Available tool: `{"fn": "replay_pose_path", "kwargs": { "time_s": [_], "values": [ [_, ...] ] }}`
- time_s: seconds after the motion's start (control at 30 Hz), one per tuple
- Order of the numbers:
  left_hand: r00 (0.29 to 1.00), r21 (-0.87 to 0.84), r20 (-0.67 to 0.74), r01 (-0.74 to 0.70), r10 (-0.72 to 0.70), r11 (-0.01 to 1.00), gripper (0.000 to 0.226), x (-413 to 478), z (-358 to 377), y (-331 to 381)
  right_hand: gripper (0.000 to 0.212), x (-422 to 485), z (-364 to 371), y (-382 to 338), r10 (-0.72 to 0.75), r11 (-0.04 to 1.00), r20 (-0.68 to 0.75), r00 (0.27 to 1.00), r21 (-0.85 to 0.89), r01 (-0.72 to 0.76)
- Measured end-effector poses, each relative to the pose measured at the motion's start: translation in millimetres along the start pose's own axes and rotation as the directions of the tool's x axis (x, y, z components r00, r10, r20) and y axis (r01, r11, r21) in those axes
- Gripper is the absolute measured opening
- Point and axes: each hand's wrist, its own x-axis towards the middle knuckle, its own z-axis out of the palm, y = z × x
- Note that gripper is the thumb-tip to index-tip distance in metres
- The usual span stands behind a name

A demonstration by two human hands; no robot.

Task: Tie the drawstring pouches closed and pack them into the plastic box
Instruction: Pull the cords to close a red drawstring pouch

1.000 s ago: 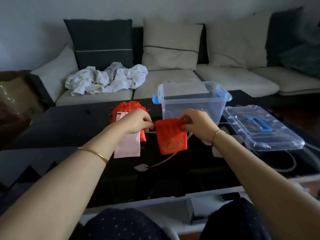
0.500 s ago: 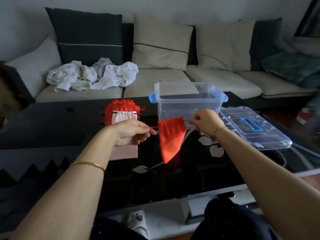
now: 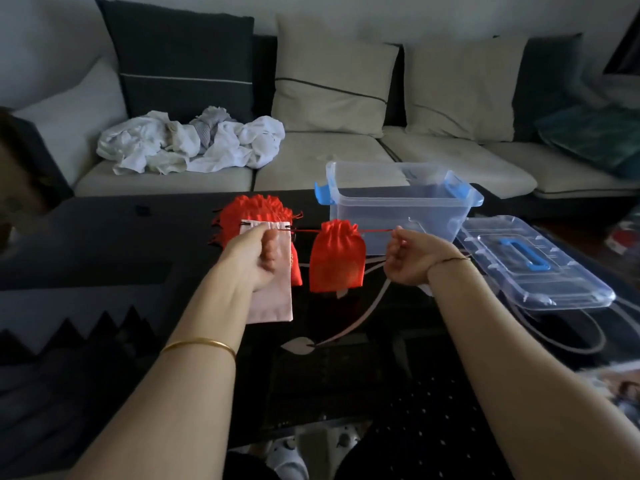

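A red drawstring pouch hangs in the air between my hands, its mouth gathered tight. Its red cord is stretched level on both sides. My left hand pinches the left end of the cord and my right hand pinches the right end. Behind my left hand a pale pink pouch lies flat on a pile of red pouches. The clear plastic box with blue clips stands open just behind the hanging pouch.
The box's clear lid with a blue handle lies to the right on the black glass table. A sofa with cushions and crumpled white laundry runs along the far side.
My hands have moved apart, pulling the cord ends outward. The pouch mouth has drawn shut and the pouch now hangs straight from the taut cord.
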Motion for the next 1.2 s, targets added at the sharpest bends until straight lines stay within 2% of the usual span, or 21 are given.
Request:
{"fn": "replay_pose_path", "kwargs": {
  "time_s": [0.1,0.17,0.23,0.3,0.37,0.5,0.6,0.67,0.73,0.77,0.83,0.87,0.93,1.0,1.07,1.13,1.2],
  "values": [
    [0.992,-0.145,-0.097,-0.09,0.077,0.985,0.043,-3,9,1,0.034,5,0,-1,-0.031,0.988,-0.115,0.993,0.144,0.048],
    [0.973,-0.147,-0.109,-0.219,0.204,0.965,0.043,-8,24,0,0.037,-1,-1,-3,-0.118,0.991,-0.119,0.986,0.044,0.123],
    [0.945,-0.099,-0.001,-0.326,0.327,0.94,0.04,-15,41,0,0.033,-14,2,-7,-0.285,0.952,-0.085,0.955,-0.145,0.271],
    [0.899,0.005,0.118,-0.425,0.422,0.905,0.038,-23,60,-1,0.029,-29,5,-14,-0.516,0.802,-0.019,0.857,-0.363,0.475],
    [0.871,0.08,0.192,-0.473,0.452,0.878,0.036,-31,74,-4,0.029,-40,10,-20,-0.664,0.579,0.137,0.735,-0.528,0.621],
    [0.849,0.283,0.383,-0.483,0.364,0.829,0.013,-37,83,-10,0.027,-48,20,-17,-0.737,0.234,0.369,0.566,-0.646,0.726],
    [0.823,0.42,0.47,-0.526,0.319,0.739,0.012,-37,84,-12,0.024,-50,22,-9,-0.73,0.1,0.486,0.48,-0.619,0.779],
    [0.807,0.486,0.488,-0.567,0.331,0.665,0.021,-37,86,-13,0.023,-52,21,-7,-0.719,0.091,0.523,0.458,-0.583,0.808],
    [0.805,0.504,0.489,-0.576,0.337,0.644,0.029,-37,89,-13,0.025,-51,20,-8,-0.722,0.149,0.506,0.472,-0.552,0.82],
    [0.804,0.502,0.492,-0.576,0.334,0.645,0.031,-37,90,-14,0.028,-49,19,-8,-0.723,0.217,0.473,0.504,-0.537,0.815],
    [0.805,0.492,0.498,-0.569,0.323,0.658,0.032,-37,91,-15,0.036,-43,16,-11,-0.687,0.358,0.393,0.611,-0.549,0.755],
    [0.804,0.486,0.501,-0.567,0.319,0.666,0.03,-37,91,-16,0.041,-41,13,-11,-0.643,0.386,0.376,0.667,-0.594,0.706],
    [0.804,0.466,0.502,-0.562,0.319,0.683,0.021,-36,91,-18,0.046,-40,7,-7,-0.528,0.374,0.406,0.746,-0.678,0.633],
    [0.802,0.435,0.496,-0.561,0.333,0.704,0.012,-35,91,-18,0.039,-40,4,-2,-0.468,0.358,0.463,0.753,-0.679,0.641],
    [0.803,0.416,0.491,-0.557,0.338,0.719,0.011,-35,91,-19,0.033,-39,3,-1,-0.507,0.366,0.478,0.717,-0.634,0.682],
    [0.818,0.384,0.461,-0.535,0.346,0.753,0.012,-33,90,-20,0.034,-38,3,-2,-0.562,0.458,0.423,0.711,-0.557,0.693],
    [0.842,0.327,0.402,-0.5,0.361,0.802,0.013,-31,88,-20,0.033,-40,1,-3,-0.501,0.58,0.424,0.754,-0.482,0.657]
  ]
}}
